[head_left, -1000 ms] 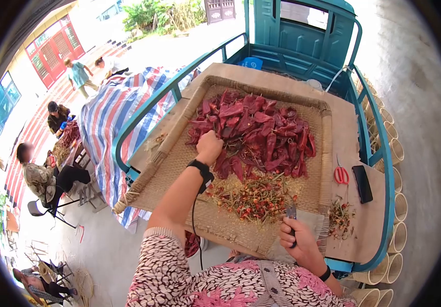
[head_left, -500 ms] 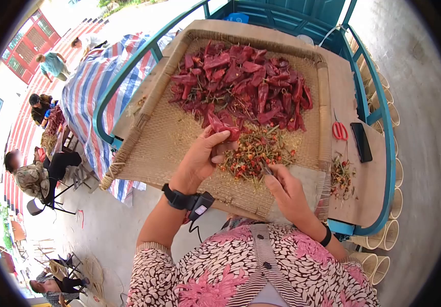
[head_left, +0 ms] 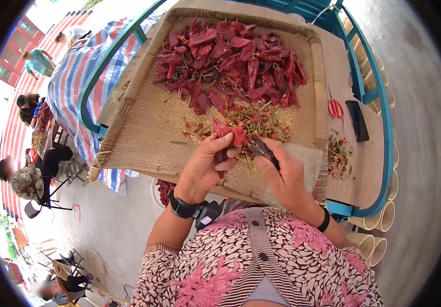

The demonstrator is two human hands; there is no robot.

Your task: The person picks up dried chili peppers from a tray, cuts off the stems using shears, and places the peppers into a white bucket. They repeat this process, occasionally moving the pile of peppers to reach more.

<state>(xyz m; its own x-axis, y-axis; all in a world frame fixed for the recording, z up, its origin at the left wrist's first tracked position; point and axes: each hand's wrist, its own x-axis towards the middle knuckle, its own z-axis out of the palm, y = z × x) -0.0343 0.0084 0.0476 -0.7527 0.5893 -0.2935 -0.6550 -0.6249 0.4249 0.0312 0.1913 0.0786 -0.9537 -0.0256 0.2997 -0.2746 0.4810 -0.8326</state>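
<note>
My left hand (head_left: 204, 165) is closed around a dried red pepper (head_left: 229, 133), pinching it between thumb and fingers over the front part of a woven tray (head_left: 143, 146). Close beside it, my right hand (head_left: 288, 176) grips dark-handled pliers (head_left: 264, 150), their jaws pointing at the pepper's near end. Whether the jaws touch it I cannot tell. Just beyond both hands lies a pile of cut stems and orange-red bits (head_left: 261, 123). A large heap of dried red peppers (head_left: 231, 61) covers the tray's far half.
Red-handled scissors (head_left: 336, 108) and a black phone (head_left: 357, 121) lie right of the tray, near stem scraps (head_left: 339, 156). A teal metal rail (head_left: 384, 138) surrounds the cart bed. Below the tray's left edge sits a container of red peppers (head_left: 165, 192). Several people are at left.
My hands have come closer together, and the pliers now reach the pepper's side. More stem bits lie left of the pile. The view has shifted, showing the pepper container below.
</note>
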